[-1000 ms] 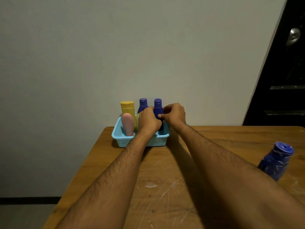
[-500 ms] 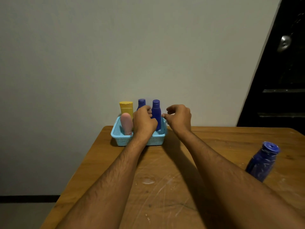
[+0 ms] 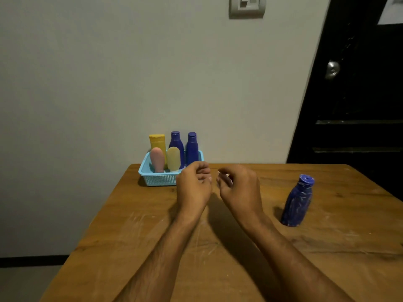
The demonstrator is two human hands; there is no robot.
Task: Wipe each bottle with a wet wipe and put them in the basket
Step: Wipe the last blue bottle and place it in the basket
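A light blue basket (image 3: 159,180) stands at the table's far edge by the wall. It holds a yellow bottle (image 3: 157,141), two dark blue bottles (image 3: 176,142) (image 3: 192,150), a pink bottle (image 3: 157,160) and a pale yellow bottle (image 3: 173,158), all upright. Another dark blue bottle (image 3: 297,202), streaked with white, stands alone on the table to the right. My left hand (image 3: 194,189) hovers just in front of the basket, fingers loosely curled and holding nothing. Beside it, my right hand (image 3: 241,189) pinches a small whitish scrap, seemingly the wet wipe (image 3: 222,175).
The wooden table (image 3: 218,247) is scratched and smeared with white marks. A grey wall rises right behind the basket, with a switch plate (image 3: 246,6) high up. A dark door with a knob (image 3: 332,69) stands at the right.
Both hands have let go of the right-hand blue bottle in the basket and pulled back toward me. The pale yellow bottle, hidden before by my left hand, now shows.
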